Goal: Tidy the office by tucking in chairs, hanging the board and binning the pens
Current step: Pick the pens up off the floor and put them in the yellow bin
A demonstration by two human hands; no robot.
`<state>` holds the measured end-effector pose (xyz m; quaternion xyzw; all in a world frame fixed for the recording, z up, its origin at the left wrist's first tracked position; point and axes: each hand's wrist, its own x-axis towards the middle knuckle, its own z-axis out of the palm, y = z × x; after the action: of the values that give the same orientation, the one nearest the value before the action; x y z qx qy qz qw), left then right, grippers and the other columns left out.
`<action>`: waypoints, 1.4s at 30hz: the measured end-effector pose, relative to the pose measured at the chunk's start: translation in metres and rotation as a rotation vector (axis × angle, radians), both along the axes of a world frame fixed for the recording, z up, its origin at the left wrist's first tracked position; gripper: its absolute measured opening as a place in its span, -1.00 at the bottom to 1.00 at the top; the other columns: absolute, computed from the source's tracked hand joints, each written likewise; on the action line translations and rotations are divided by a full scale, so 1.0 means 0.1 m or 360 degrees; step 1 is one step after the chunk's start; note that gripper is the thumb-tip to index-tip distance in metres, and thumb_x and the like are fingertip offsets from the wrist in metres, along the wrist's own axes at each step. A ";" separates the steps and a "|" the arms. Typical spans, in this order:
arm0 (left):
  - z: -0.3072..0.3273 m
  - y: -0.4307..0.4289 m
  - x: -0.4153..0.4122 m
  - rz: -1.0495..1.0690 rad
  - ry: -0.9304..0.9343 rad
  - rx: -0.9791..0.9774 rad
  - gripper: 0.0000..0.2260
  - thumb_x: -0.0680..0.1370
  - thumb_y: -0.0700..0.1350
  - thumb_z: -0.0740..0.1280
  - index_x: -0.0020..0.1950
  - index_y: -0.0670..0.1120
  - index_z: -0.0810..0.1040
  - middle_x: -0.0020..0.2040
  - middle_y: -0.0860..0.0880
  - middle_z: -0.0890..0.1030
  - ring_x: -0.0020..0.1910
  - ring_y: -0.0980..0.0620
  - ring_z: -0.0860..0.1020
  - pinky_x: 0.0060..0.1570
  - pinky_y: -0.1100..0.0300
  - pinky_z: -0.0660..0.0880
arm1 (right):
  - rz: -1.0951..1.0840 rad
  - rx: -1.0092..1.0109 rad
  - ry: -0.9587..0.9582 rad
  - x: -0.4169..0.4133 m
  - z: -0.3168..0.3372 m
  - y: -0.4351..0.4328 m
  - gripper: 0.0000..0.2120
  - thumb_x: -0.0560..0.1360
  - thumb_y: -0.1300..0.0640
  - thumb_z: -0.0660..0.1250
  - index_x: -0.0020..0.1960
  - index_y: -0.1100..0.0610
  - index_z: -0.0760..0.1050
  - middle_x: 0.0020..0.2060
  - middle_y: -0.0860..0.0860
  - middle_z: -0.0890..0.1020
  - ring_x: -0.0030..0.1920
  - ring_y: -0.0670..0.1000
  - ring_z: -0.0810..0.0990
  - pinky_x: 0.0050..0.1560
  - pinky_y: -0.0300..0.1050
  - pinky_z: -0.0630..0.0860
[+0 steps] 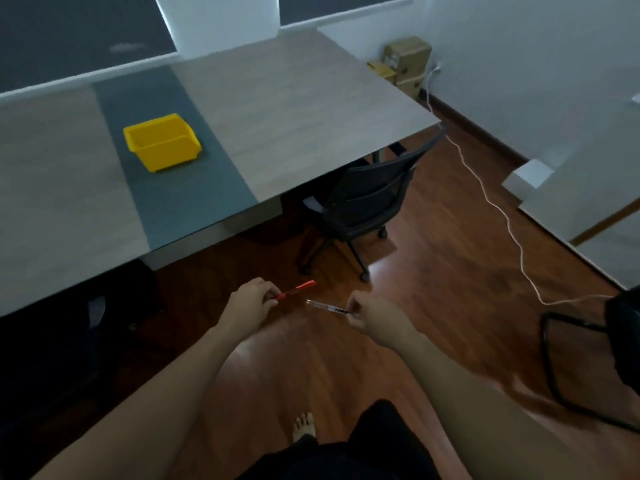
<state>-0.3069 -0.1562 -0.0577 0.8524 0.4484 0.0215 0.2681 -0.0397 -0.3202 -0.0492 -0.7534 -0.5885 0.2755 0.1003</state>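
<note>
The person stands on a reddish-brown wooden floor (433, 271) in front of a large light wooden bench (294, 105), with both arms stretched forward and low. The left grip (251, 301), a bare hand, is clenched around one end of a slim red pen (298, 289), which it pinches between thumb and fingers, so the pen points to the right and a little upward. The right grip (372, 318), also a bare hand, pinches the end of a transparent pen with dark print (327, 307), and this pen points to the left. The free ends of the two pens are near each other but apart, above the floor and well in front of the bench edge. An open yellow plastic bin (169, 155) stands on the dark grey strip (180, 202) that runs across the bench top, well apart from both hands. A black mesh office chair on wheels (374, 192) is at the near right corner of the bench, with its seat partly under the top. Another black chair (623, 334) is cut by the right edge of the view. A thin white cable (502, 209) runs over the floor from the wall, where some brown cardboard boxes (408, 60) are stacked in the corner. One bare foot (304, 426) shows below.
</note>
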 end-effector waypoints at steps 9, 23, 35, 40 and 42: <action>-0.13 0.61 -0.15 0.0486 -0.0064 -0.0002 -0.86 0.59 -0.11 0.46 0.12 0.06 0.68 -0.02 0.16 0.56 -0.03 0.20 0.56 0.07 0.17 0.60 | 0.0323 0.0007 0.0080 0.06 -0.11 1.40 -0.87 0.55 -0.06 0.42 0.01 -0.12 0.48 -0.08 -0.13 0.61 -0.10 -0.08 0.63 -0.07 0.03 0.64; 0.13 1.43 0.04 0.0966 -0.0071 0.0050 -0.86 0.59 -0.12 0.47 0.15 -0.01 0.70 -0.04 0.11 0.59 -0.11 0.20 0.56 -0.05 0.23 0.57 | 0.0565 0.0058 0.0194 0.42 0.01 3.22 -0.90 0.58 -0.04 0.44 0.00 -0.12 0.51 -0.15 -0.13 0.65 -0.20 -0.15 0.64 -0.28 -0.20 0.56; -0.06 2.57 -0.42 0.1124 -0.0230 0.0058 -0.88 0.58 -0.11 0.49 0.10 -0.03 0.71 -0.06 0.06 0.65 -0.13 0.12 0.62 -0.01 0.05 0.65 | 0.0685 0.0080 0.0197 -0.11 -0.14 4.58 -0.90 0.56 -0.08 0.42 -0.01 -0.12 0.52 -0.14 -0.14 0.64 -0.16 -0.11 0.63 -0.13 -0.01 0.67; -0.13 3.36 -0.72 0.1108 -0.0281 0.0050 -0.88 0.59 -0.11 0.48 0.11 -0.05 0.72 -0.04 0.03 0.66 -0.12 0.08 0.62 -0.03 0.11 0.59 | 0.0664 0.0083 0.0180 -0.42 -0.15 5.31 -0.89 0.56 -0.02 0.44 0.00 -0.03 0.54 -0.09 -0.07 0.68 -0.12 -0.03 0.65 -0.12 -0.03 0.62; -0.11 3.71 -0.86 0.1130 -0.0313 0.0029 -0.88 0.58 -0.11 0.48 0.11 -0.05 0.73 -0.04 0.01 0.68 -0.12 0.05 0.62 -0.03 0.07 0.60 | 0.0652 0.0083 0.0146 -0.56 -0.12 5.64 -0.88 0.56 -0.01 0.44 0.01 0.00 0.56 -0.08 -0.06 0.69 -0.11 0.00 0.65 -0.10 0.00 0.62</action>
<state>-0.3929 0.2148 -0.0685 0.6400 0.6880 0.1991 0.2782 -0.0956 0.2440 -0.0615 -0.6019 -0.7312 0.3087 0.0883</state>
